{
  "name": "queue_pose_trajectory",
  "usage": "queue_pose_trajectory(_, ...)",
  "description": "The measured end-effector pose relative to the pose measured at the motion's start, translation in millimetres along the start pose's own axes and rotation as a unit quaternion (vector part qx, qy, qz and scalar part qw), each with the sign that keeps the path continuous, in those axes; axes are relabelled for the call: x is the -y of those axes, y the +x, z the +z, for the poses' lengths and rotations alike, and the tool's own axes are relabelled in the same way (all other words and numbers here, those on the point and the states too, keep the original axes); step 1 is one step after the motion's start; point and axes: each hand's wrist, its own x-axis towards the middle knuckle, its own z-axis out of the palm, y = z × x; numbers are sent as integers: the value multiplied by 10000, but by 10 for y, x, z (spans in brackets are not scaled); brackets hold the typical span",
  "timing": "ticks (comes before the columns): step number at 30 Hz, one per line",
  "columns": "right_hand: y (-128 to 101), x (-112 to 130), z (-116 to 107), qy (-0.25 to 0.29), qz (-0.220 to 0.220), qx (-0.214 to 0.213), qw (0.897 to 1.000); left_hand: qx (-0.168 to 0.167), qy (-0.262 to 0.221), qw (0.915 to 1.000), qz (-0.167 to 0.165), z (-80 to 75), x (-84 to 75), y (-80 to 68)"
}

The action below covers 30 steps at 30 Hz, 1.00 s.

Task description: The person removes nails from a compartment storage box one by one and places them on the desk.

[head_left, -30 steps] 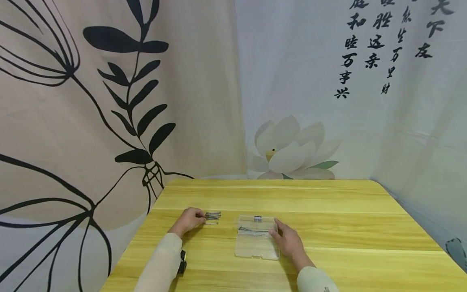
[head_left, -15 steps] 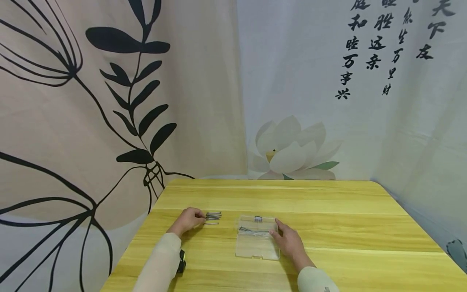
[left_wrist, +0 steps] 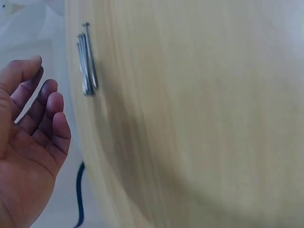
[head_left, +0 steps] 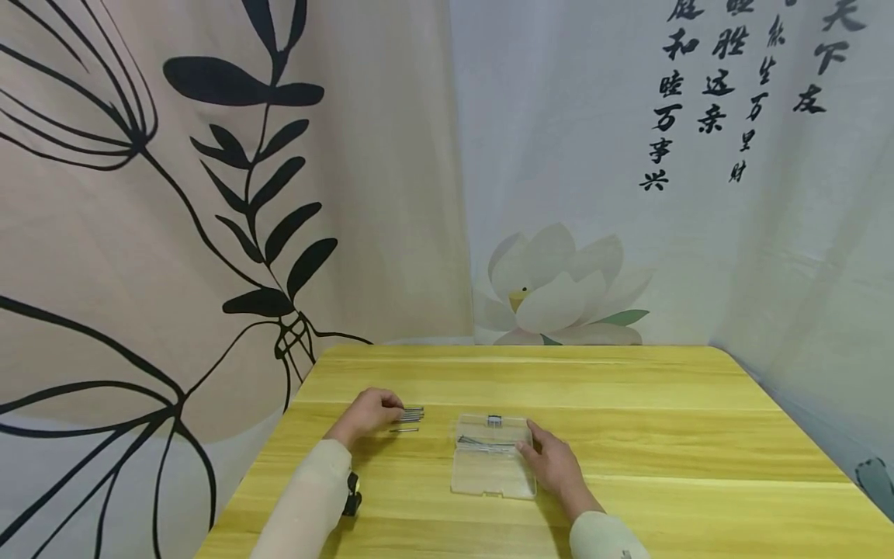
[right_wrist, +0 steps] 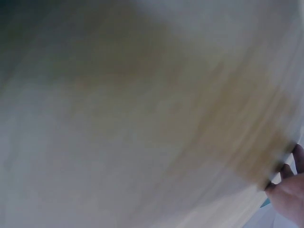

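Nails (left_wrist: 84,66) (likely light, stiff, slippery; best pinched mid-shank) are seen beside left grip (head_left: 370,411), loosely parted, nothing held; box (head_left: 482,475) is pinched by right grip (head_left: 553,463).

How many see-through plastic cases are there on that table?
1. The clear plastic case lies on the wooden table, to the right of the loose nails, with more thin metal pieces in it. No other shows, and none seems hidden.

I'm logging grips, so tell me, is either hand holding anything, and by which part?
The right hand holds the open clear box by its right edge in the head view. The left hand, near the nails, holds nothing visible.
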Motion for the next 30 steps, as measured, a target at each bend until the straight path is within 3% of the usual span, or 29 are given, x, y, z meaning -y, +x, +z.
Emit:
queue_pose_trajectory(10,-7,4,5,1,30,50,10000,425,-309,9975,476,145,-283,50)
queue_pose_trajectory(30,-2,-15,13,18,50,45,10000,1024,-294,9896,966,522,-712,208)
